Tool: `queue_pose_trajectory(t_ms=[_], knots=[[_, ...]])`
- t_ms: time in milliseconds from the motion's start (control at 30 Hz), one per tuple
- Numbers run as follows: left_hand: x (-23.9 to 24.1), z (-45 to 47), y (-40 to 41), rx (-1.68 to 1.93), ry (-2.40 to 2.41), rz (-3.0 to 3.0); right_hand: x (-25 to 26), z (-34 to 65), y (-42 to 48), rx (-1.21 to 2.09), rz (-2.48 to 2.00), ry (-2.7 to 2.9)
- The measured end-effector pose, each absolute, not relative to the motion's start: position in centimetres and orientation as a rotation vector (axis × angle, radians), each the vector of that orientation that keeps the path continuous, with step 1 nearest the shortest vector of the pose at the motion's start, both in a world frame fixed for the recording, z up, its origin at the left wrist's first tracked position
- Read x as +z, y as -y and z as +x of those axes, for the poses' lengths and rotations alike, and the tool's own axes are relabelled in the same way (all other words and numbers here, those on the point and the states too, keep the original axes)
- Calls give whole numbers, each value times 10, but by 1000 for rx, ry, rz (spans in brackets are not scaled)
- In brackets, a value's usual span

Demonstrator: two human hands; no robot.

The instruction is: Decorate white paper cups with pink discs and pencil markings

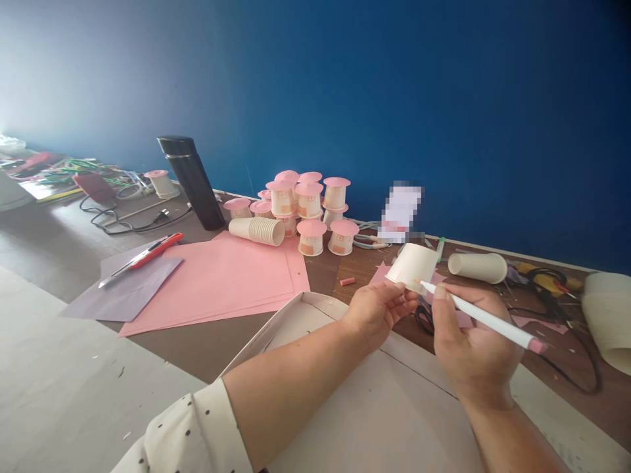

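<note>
A white paper cup (413, 264), upside down and slightly tilted, is pinched at its rim by my left hand (377, 312). My right hand (476, 338) grips a white marker pen (488, 320) with a pink end. The pen's tip meets the cup's side near the rim; whatever mark lies under it is too small to make out. Behind the hands stand several small cup houses (311, 238) with pink paper roofs and drawn orange doors and windows, some stacked on others.
A white shallow box lid (394, 407) lies beneath my forearms. Leftward are pink paper sheets (221, 276), a red box cutter (156, 249) on grey paper, a stack of paper cups (257, 231) and a black flask (194, 187). More cups (478, 267) and cables lie at the right.
</note>
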State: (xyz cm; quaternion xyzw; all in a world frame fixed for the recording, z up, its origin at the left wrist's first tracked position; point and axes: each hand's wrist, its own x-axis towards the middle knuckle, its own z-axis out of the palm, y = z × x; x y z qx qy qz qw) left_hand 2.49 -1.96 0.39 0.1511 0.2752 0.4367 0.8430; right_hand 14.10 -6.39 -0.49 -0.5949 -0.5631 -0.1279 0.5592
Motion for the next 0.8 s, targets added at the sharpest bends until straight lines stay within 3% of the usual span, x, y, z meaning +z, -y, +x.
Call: queue_pose_trajectory(t_ms=[800], knots=[[-2, 27, 20, 951, -549, 353, -9, 142, 63, -292, -1435, 1385]])
